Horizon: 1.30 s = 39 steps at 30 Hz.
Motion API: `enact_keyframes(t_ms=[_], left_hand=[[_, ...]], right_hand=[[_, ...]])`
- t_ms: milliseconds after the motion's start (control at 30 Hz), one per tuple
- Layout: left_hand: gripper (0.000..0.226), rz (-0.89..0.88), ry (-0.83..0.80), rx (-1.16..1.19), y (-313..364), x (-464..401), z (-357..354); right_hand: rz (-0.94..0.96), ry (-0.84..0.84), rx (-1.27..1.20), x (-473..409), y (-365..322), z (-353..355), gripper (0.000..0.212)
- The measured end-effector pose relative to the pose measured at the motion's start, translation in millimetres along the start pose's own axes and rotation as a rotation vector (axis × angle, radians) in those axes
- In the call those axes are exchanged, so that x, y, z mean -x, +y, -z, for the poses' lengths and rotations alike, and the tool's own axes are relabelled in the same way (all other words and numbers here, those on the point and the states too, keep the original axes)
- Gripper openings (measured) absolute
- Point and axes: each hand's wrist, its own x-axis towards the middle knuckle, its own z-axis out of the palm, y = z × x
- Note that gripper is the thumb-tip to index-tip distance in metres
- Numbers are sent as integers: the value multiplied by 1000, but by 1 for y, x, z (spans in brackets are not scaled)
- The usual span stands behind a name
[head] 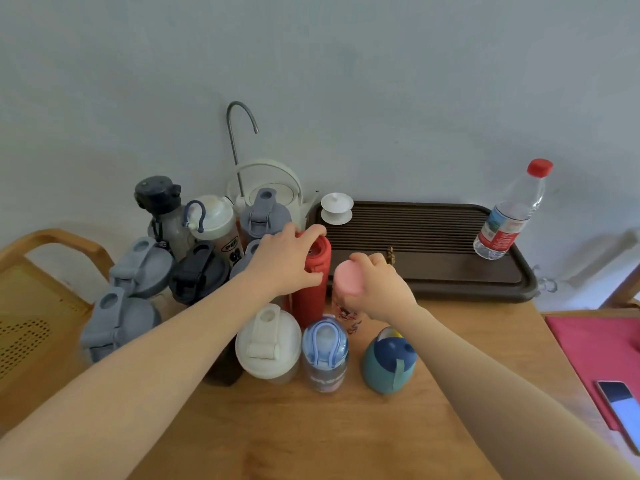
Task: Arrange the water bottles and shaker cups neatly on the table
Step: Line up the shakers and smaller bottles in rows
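My left hand (287, 259) grips the top of an upright red bottle (313, 292) at the middle of the wooden table (311, 427). Just to its right, my right hand (381, 289) holds a clear bottle with a pink lid (347, 279). In front stand a white-lidded shaker cup (268, 344), a blue-lidded bottle (325, 351) and a small teal bottle (388, 362). Several grey and black shaker cups crowd the left, among them one grey lid (142, 266) and one black lid (199, 271). A red-capped plastic water bottle (509, 213) stands on the tray's far right.
A dark brown slatted tea tray (433, 251) lies along the wall, with a white lidded cup (336, 207) at its left end. A white kettle (270, 188) under a curved metal spout stands behind the cups. A wooden chair (41, 306) is at left, a phone (621, 410) on red cloth at right.
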Motion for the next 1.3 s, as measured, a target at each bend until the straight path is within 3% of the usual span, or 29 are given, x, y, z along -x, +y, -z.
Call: enact_keyframes(t_ms=[200, 300, 400, 500, 600, 733, 900, 1167, 1300], left_hand=[[70, -24, 50, -92, 2, 12, -5], [50, -212, 232, -61, 8, 32, -8], [51, -348, 165, -23, 12, 57, -20], [76, -268, -27, -46, 19, 78, -45], [89, -195, -54, -107, 25, 87, -66], [82, -154, 12, -163, 32, 90, -69], [78, -103, -16, -121, 32, 93, -66], [80, -77, -29, -54, 31, 93, -63], [84, -100, -35, 26, 23, 99, -65]], right_hand=[[-1, -88, -79, -1, -2, -2, 92], [-19, -102, -93, 13, 14, 12, 108], [-44, -131, -204, 42, 38, 24, 104], [-12, -249, -39, 74, 50, 17, 102], [7, -235, 120, 86, 52, -3, 101], [15, -117, 97, 84, 51, -18, 82], [39, -34, 62, 87, 43, -28, 70], [0, 51, 9, 85, 23, -45, 64], [-12, 62, -49, 91, 23, -45, 79]])
